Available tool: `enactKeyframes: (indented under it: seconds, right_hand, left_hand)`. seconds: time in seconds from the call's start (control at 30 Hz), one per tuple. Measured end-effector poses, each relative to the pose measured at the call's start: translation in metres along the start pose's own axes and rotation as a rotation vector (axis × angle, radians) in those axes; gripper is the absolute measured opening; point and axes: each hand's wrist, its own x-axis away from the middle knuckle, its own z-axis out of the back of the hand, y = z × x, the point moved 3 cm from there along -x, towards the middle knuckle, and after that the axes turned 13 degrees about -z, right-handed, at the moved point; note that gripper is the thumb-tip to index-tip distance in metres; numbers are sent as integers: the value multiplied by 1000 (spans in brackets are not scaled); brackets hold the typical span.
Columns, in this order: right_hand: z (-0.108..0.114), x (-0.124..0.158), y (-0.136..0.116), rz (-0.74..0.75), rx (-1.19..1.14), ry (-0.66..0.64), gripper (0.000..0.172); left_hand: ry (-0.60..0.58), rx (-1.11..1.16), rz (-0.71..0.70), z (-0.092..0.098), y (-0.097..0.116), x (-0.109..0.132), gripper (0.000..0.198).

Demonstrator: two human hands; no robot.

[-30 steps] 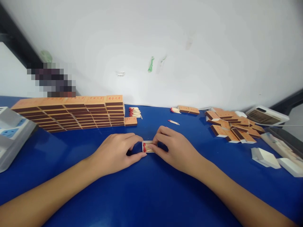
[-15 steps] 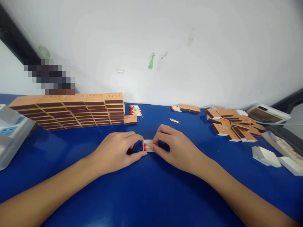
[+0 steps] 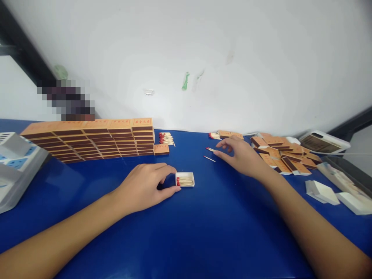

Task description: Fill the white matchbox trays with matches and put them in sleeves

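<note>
A small white matchbox tray [image 3: 192, 175] lies on the blue table, partly filled with red-headed matches [image 3: 186, 181]. My left hand [image 3: 148, 184] steadies it, thumb at the near left corner and index finger at the far left corner. Further right, my right hand [image 3: 242, 157] reaches over a few loose matches [image 3: 209, 149], thumb and index finger apart around their plain ends. Its fingers hold nothing that I can see. One single match [image 3: 209, 159] lies just in front of these.
A stacked wall of matchboxes [image 3: 95, 139] stands at the left back, with a match pile [image 3: 166, 138] beside it. At right are heaped matchboxes [image 3: 286, 153], white trays [image 3: 322, 192] and a white device [image 3: 324, 141]. A power strip [image 3: 21, 166] sits far left.
My right hand has left the tray and moved right and back to the loose matches, its fingers now apart. The left hand stays at the tray.
</note>
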Motion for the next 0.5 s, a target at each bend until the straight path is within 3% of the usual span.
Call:
enactKeyframes:
  seconds: [0.1,0.23,0.4,0.5]
  right_hand:
    - [-3,-5,7,-27,-11,-76,22]
    - [-3,3,-7,18,-38,-58,26]
    - [-8,15,-21,41,-16,-248,23]
    - [-12,23,-35,47,-67,-261,22]
  left_hand:
    - [-7,2,9,1,0,-1,26]
    - [-14,2,8,1,0,-1,26]
    - [-24,14,21,0,-2,-1,26]
    - [-22,12,26,1,-2,-1,26]
